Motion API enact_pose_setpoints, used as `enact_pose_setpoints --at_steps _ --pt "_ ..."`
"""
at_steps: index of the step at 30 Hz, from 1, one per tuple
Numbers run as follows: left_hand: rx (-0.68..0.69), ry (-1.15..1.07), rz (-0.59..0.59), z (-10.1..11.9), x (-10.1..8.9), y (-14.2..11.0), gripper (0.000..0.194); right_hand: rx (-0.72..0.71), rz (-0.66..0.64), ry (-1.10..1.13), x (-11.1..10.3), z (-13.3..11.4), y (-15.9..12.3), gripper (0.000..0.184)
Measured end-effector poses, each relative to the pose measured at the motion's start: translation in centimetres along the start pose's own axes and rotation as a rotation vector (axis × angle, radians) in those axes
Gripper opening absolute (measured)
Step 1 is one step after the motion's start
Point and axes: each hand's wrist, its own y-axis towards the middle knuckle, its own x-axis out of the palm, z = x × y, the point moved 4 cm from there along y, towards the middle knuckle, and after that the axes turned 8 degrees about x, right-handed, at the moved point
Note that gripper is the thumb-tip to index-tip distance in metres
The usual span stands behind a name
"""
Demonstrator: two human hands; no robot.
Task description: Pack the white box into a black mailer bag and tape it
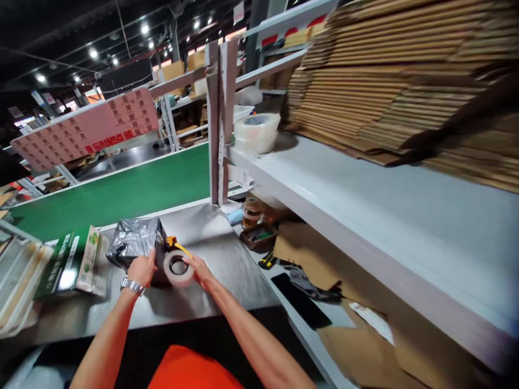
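A parcel wrapped in grey-black plastic (133, 243) lies on the steel worktop (227, 270). My left hand (142, 268), with a metal watch on the wrist, rests against the parcel's near side, fingers curled on the wrapping. My right hand (198, 268) grips a tape dispenser with a clear tape roll (177, 267) and a yellow part, pressed against the parcel's near right end.
A green-and-white box (71, 265) lies left of the parcel, beside stacked flat sheets. A green conveyor belt (121, 194) runs behind. The white shelf (365, 205) on the right carries tape rolls (256, 131) and stacked flat cardboard (397, 81). A black phone (300, 305) and cardboard lie beneath.
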Motion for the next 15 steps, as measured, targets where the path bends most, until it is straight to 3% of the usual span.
enact_pose_setpoints --at_steps 2,4,7,10,13,15 --pt "-0.051 -0.063 -0.033 1.1 1.3 -0.4 0.086 0.011 -0.045 0.007 -0.3 -1.0 -0.2 0.059" --pt "-0.096 -0.112 -0.013 1.6 1.9 -0.1 0.094 0.035 -0.095 0.007 -0.7 -0.5 -1.8 0.060" --pt "-0.097 -0.220 -0.019 1.8 2.1 0.5 0.100 0.124 -0.158 0.020 -1.0 3.2 -6.4 0.060" --pt "-0.010 -0.370 -0.164 1.8 1.6 0.3 0.103 0.152 -0.139 0.092 0.5 7.5 -10.4 0.065" --pt "0.168 -0.434 -0.297 1.0 -1.5 -0.3 0.096 0.102 -0.058 0.182 3.6 10.6 -11.5 0.070" --pt "0.405 -0.335 -0.184 -0.5 -5.3 0.2 0.084 0.089 0.022 0.232 5.8 12.3 -11.2 0.073"
